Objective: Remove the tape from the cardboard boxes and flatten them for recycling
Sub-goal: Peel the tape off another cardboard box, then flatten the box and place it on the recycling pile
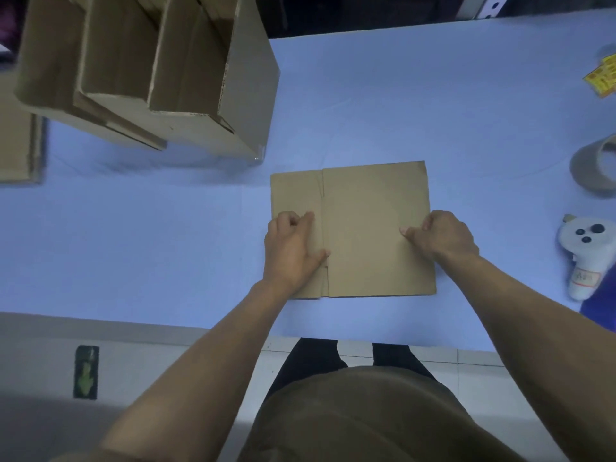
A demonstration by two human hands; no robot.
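Observation:
A flattened brown cardboard box [363,201] lies on the light blue table [166,245] in front of me. My left hand [293,248] rests on its left part, fingers curled, thumb along the fold line. My right hand [443,233] presses on its right edge with fingers curled and the index finger stretched onto the cardboard. Neither hand lifts the box off the table. Several open cardboard boxes [150,68] stand nested together at the back left.
Flat cardboard [16,145] lies at the far left edge. On the right are a roll of brown tape [596,168], a white controller-like device [586,251] and yellow stickers [605,76]. The table's near edge runs just above my legs.

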